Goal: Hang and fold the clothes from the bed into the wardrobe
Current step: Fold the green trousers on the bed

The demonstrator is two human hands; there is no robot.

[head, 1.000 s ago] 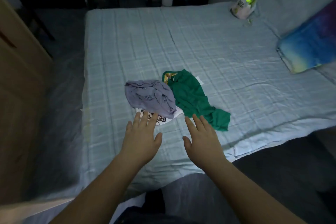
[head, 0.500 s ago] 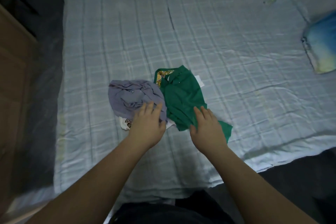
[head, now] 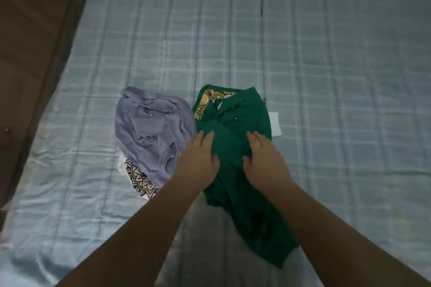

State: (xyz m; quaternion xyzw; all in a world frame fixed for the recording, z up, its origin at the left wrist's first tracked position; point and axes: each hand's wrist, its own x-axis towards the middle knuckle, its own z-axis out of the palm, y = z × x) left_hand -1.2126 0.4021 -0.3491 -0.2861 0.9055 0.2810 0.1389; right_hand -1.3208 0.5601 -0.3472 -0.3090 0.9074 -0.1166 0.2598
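While both hands, left hand point(head: 198, 161) and right hand point(head: 265, 163), rest open-fingered on the green shirt point(head: 233, 147), nothing is yet lifted. Beside it near the bed's point(head: 326, 65) front edge, the lilac shirt point(head: 149, 128) and patterned garment point(head: 140, 179) remain unfolded; the task appears barely begun.

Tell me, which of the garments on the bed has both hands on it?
The green shirt, with the patterned yellow collar lining. Both the left hand and right hand rest on it; the lavender shirt beside it lies untouched.

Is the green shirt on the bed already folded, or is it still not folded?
Not folded. The green shirt lies crumpled on the bed, collar open, its lower part trailing toward the bed edge. Both hands rest on it.
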